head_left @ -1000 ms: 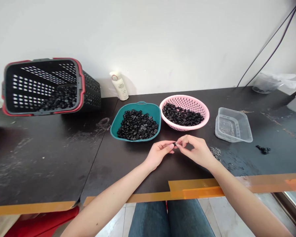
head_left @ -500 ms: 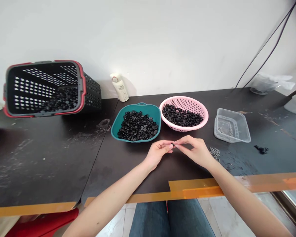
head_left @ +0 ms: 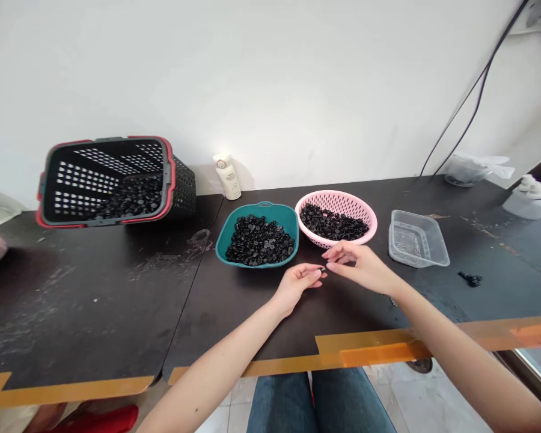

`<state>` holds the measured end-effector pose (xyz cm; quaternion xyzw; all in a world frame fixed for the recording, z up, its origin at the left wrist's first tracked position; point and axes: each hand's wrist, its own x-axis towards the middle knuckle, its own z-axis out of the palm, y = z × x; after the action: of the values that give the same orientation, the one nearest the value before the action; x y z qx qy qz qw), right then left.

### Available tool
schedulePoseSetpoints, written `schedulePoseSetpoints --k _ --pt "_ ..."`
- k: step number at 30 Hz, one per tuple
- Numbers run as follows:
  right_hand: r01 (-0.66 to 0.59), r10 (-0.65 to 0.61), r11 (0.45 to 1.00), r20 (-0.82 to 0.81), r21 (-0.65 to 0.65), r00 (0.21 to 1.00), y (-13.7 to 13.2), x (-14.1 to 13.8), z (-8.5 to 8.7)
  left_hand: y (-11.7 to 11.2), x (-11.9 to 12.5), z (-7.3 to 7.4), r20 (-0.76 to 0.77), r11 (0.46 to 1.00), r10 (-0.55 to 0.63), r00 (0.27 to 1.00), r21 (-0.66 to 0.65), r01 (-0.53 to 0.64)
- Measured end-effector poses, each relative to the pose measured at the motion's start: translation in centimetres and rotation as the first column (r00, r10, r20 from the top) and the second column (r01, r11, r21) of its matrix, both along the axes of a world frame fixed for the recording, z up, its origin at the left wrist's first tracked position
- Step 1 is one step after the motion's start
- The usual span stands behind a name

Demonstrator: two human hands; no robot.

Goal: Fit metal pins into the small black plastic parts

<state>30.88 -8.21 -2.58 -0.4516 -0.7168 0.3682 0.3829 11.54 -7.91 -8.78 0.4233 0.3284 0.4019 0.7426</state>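
My left hand (head_left: 297,284) rests low over the black table (head_left: 117,300), its fingers curled in a pinch on a tiny black part (head_left: 321,269). My right hand (head_left: 358,266) hovers just right of it with fingers loosely bent and spread; nothing shows in them. Just behind the hands stand a teal bowl (head_left: 256,214) and a pink colander (head_left: 363,207), each holding several small black round parts.
A black basket with a red rim (head_left: 112,180) lies on its side at back left with black parts inside. A white bottle (head_left: 228,175) stands by the wall. A clear plastic tray (head_left: 417,243) sits right of the colander. Orange tape (head_left: 369,349) lines the table's front edge.
The hands were pinched together on the small part; now my right hand has drawn slightly away and up toward the pink colander. The camera view has tilted up and shifted.
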Motion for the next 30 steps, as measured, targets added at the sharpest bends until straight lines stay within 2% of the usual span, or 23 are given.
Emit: schedulePoseSetpoints --k 3,5,6,8,10,12,15,20,21,23,25,26,28,30 --pt "0.177 -0.192 0.973 0.09 0.151 0.977 4.3 1.5 1.7 0.0 -0.1 0.1 0.0 1.0 -0.004 1.0 -0.011 0.004" --pt "0.257 -0.319 0.934 0.259 0.247 0.912 7.8 2.3 2.0 0.0 -0.1 0.1 0.013 1.0 -0.003 1.0 -0.005 0.003" --pt "0.223 -0.303 0.945 0.383 0.24 0.872 9.4 2.5 1.9 0.1 -0.2 0.0 0.021 1.0 -0.003 1.0 -0.004 0.003" --pt "0.137 -0.197 0.98 0.576 0.146 0.793 11.7 2.7 1.3 0.1 -0.2 -0.1 0.038 1.0 0.003 0.999 -0.002 -0.003" --pt "0.112 -0.125 0.992 0.671 0.062 0.73 12.8 2.7 0.5 0.1 -0.2 -0.2 0.051 1.0 0.01 0.999 0.003 -0.01" --pt "0.114 -0.106 0.993 0.693 0.034 0.713 13.0 2.5 -0.2 0.0 -0.1 -0.2 0.057 1.0 0.012 0.998 0.014 -0.013" --pt "0.128 -0.112 0.991 0.671 0.026 0.733 13.0 2.4 -0.8 0.0 0.0 -0.2 0.053 1.0 0.009 0.999 0.013 -0.01" --pt "0.161 -0.104 0.987 0.678 -0.022 0.728 13.8 2.4 -0.8 -0.1 0.0 0.1 0.027 1.0 0.005 1.0 0.01 -0.005" --pt "0.168 -0.117 0.986 0.652 -0.016 0.749 13.6 2.4 -0.6 0.0 -0.1 0.1 0.023 1.0 0.006 1.0 0.01 -0.006" --pt "0.207 -0.18 0.978 0.508 0.003 0.842 12.4 2.4 0.0 0.0 -0.1 0.1 0.021 1.0 0.01 1.0 0.012 -0.01" --pt "0.232 -0.218 0.972 0.226 -0.036 0.949 10.1 2.1 0.6 -0.1 0.0 0.1 0.022 1.0 0.013 1.0 0.024 -0.013" --pt "0.192 -0.188 0.977 0.052 -0.097 0.981 8.5 1.8 0.7 -0.1 0.1 0.0 0.02 0.999 0.019 1.0 0.04 -0.02" --pt "0.057 -0.105 0.974 -0.213 -0.221 0.971 5.4 0.9 0.4 -0.5 0.4 -0.2 -0.006 0.992 0.066 0.998 0.105 -0.065" --pt "0.048 -0.144 0.967 -0.378 -0.252 0.914 2.7 -0.3 -0.6 -1.1 0.7 -0.3 -0.075 0.964 0.158 0.985 0.229 -0.137"
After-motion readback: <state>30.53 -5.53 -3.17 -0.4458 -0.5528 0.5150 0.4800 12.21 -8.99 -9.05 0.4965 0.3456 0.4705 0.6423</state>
